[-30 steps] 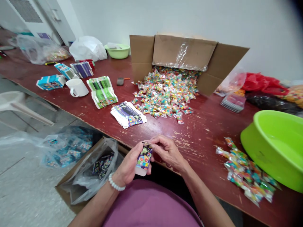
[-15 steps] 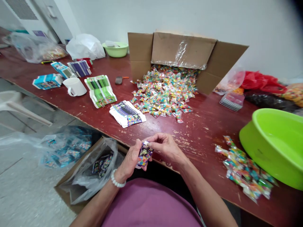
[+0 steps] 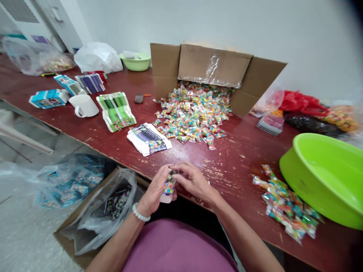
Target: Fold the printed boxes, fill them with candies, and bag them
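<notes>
purple box: a small printed cardboard carton (image 3: 169, 186), purple with bright cartoon patches and a plain white lower end, sits upright between both hands at the near edge of the table, just above the lap.
left hand: the left hand (image 3: 155, 192) wraps the carton from the side, fingers curled snug on its glossy face; a bracelet of round white beads (image 3: 140, 214) rings the wrist.
right hand: the right hand (image 3: 193, 182) bends over the carton's top end, fingertips pinched narrow on its upper flap.
table: a long dark red wooden table (image 3: 241, 158), paint scuffed and chipped pale near the front.
flat cartons: a thin stack of unfolded purple-and-white card blanks (image 3: 149, 138) lies just beyond the hands; green and white ones (image 3: 116, 110) lie further left, fanned.
sweets: a heap of small crinkly multicoloured sachets (image 3: 193, 113) spills from a brown corrugated cardboard box (image 3: 212, 68) tipped on its side, clear film hanging at its mouth; a smaller loose pile (image 3: 286, 204) lies well to the right.
basin: a smooth lime green plastic basin (image 3: 323, 173), round and deep, touches the smaller pile.
mug: a white glazed mug (image 3: 83, 105) stands left of the green blanks.
floor: a cardboard box lined with a wrinkled clear plastic bag (image 3: 104, 207) holds dark finished cartons.
</notes>
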Demonstrator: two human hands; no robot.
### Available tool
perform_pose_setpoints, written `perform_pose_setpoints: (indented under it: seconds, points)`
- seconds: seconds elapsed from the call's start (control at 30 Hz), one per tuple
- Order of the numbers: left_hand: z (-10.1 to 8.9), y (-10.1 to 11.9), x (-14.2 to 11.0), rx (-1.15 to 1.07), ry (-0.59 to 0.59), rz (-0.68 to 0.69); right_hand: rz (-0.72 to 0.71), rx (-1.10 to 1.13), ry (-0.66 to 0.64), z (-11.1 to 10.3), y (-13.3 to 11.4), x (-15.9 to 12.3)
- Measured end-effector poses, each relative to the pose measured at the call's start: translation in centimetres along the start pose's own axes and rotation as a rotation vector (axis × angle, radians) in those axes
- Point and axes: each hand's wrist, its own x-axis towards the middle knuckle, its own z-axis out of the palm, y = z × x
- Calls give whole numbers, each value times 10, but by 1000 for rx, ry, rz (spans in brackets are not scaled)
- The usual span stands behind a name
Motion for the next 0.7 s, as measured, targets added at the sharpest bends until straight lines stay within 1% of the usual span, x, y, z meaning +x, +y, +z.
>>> perform_pose_setpoints:
  seconds: [0.03, 0.07, 0.1, 0.13, 0.17, 0.23, 0.3, 0.37, 0.4, 0.47, 0.53, 0.6, 0.7]
  points:
    - [0, 3, 2, -41, -3, -16, 56, -70, 51, -12, 10, 5]
    - [0, 6, 5, -74, 2, -29, 140, -163, 171, -26, 22, 11]
    - [-1, 8, 7, -96, 15, -32, 284, -296, 335, -42, 34, 17]
    - [-2, 11, 9, -104, 31, -25, 455, -434, 466, -58, 46, 22]
    - [-4, 12, 11, -101, 47, -13, 539, -489, 537, -72, 57, 27]
    - [-10, 12, 15, -75, 75, 5, 648, -536, 605, -93, 77, 34]
    - [-18, 8, 19, 12, 127, 40, 698, -533, 616, -103, 91, 38]
    - [-29, 6, 20, 193, 172, 103, 714, -510, 619, -104, 99, 38]
    - [-34, 7, 20, 307, 175, 129, 710, -489, 623, -103, 100, 37]
    - [-44, 12, 19, 525, 120, 132, 693, -421, 631, -102, 98, 33]
    - [-50, 20, 16, 660, 36, 81, 664, -311, 616, -100, 90, 26]
    - [-50, 27, 14, 669, 15, 9, 631, -168, 559, -93, 78, 16]
    - [-45, 30, 11, 468, 110, -32, 584, 44, 422, -70, 54, -2]
